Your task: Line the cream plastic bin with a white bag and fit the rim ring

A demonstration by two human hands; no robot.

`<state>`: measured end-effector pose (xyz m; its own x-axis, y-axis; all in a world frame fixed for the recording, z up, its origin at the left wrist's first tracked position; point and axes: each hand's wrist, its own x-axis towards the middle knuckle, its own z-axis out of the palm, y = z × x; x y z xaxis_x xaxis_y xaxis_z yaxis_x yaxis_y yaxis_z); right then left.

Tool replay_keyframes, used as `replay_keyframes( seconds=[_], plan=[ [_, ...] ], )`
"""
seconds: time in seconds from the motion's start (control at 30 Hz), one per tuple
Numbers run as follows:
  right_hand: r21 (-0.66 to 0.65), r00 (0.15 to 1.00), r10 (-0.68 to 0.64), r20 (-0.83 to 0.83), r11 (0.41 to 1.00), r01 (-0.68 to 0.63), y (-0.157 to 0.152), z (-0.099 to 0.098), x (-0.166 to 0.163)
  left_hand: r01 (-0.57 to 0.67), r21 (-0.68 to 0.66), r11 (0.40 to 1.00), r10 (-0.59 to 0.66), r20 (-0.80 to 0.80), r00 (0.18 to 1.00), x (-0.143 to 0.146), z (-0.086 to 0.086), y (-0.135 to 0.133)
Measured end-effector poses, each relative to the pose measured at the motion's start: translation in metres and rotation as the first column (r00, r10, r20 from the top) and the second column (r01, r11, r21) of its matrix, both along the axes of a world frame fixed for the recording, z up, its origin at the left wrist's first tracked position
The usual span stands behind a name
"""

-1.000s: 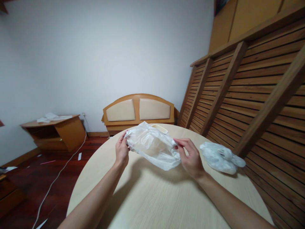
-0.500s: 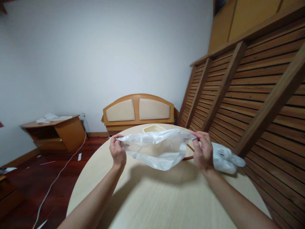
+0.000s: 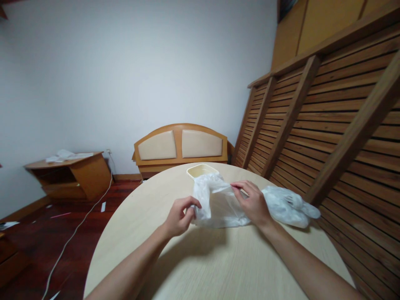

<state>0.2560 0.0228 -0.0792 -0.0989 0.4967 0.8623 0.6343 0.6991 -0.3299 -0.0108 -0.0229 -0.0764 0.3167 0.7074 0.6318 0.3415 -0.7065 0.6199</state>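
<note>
A thin translucent white plastic bag lies bunched on the round pale wooden table, held between both hands. My left hand pinches the bag's lower left corner with curled fingers. My right hand grips the bag's upper right edge, fingers pressed on the plastic. A cream plastic container stands just behind the bag at the table's far edge. A second crumpled white plastic bag lies to the right of my right hand.
A slatted wooden bed frame leans close along the table's right side. A padded wooden headboard stands behind the table against the wall. A low wooden cabinet is at the left, and a white cable runs across the dark floor.
The bag was stretched wide in the air between my hands. Now my hands have come together and lowered, and the bag is folded narrower and rests on the table.
</note>
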Motion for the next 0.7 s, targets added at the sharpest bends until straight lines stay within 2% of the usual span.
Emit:
replay_keyframes(
  seconds=[0.07,0.13,0.2,0.23,0.27,0.33,0.37,0.43,0.5,0.57,0.63,0.7],
  plan=[
    [0.035,1.000,0.022,-0.018,0.999,-0.022,-0.002,-0.001,0.000,0.131,-0.018,0.991,-0.132,-0.223,0.966,0.006,0.001,-0.007],
    [0.110,0.998,0.049,-0.039,0.993,-0.044,-0.006,-0.002,-0.001,0.260,-0.064,0.963,-0.265,-0.366,0.892,0.008,0.003,-0.012],
    [0.208,0.996,0.078,-0.053,0.976,-0.065,-0.013,-0.001,-0.002,0.330,-0.090,0.940,-0.340,-0.362,0.868,0.006,0.005,-0.011],
    [0.259,0.994,0.098,-0.056,0.963,-0.081,-0.017,0.001,-0.003,0.332,-0.083,0.940,-0.341,-0.297,0.892,0.004,0.005,-0.009],
    [0.307,0.991,0.125,-0.051,0.946,-0.104,-0.021,0.002,-0.004,0.303,-0.067,0.951,-0.310,-0.194,0.931,0.000,0.005,-0.005],
    [0.397,0.981,0.196,-0.013,0.901,-0.175,-0.031,0.007,-0.007,0.172,-0.043,0.984,-0.168,0.077,0.983,-0.006,0.002,0.004],
    [0.424,0.972,0.232,0.030,0.878,-0.223,-0.036,0.010,-0.010,0.077,-0.061,0.995,-0.063,0.197,0.978,-0.009,0.000,0.009],
    [0.437,0.946,0.289,0.149,0.839,-0.325,-0.048,0.015,-0.018,-0.069,-0.179,0.981,0.126,0.326,0.937,-0.010,-0.003,0.019],
    [0.400,0.904,0.326,0.278,0.816,-0.418,-0.057,0.017,-0.029,-0.103,-0.316,0.943,0.219,0.358,0.908,-0.007,-0.007,0.026],
    [0.313,0.835,0.358,0.418,0.806,-0.503,-0.062,0.015,-0.042,-0.063,-0.407,0.911,0.226,0.365,0.903,-0.002,-0.009,0.029],
    [0.194,0.745,0.390,0.542,0.804,-0.562,-0.063,0.011,-0.052,-0.032,-0.457,0.889,0.216,0.357,0.909,0.002,-0.011,0.031],
    [0.092,0.690,0.431,0.582,0.808,-0.582,-0.061,0.006,-0.056,-0.023,-0.479,0.878,0.209,0.338,0.918,0.005,-0.012,0.032]
  ],
)
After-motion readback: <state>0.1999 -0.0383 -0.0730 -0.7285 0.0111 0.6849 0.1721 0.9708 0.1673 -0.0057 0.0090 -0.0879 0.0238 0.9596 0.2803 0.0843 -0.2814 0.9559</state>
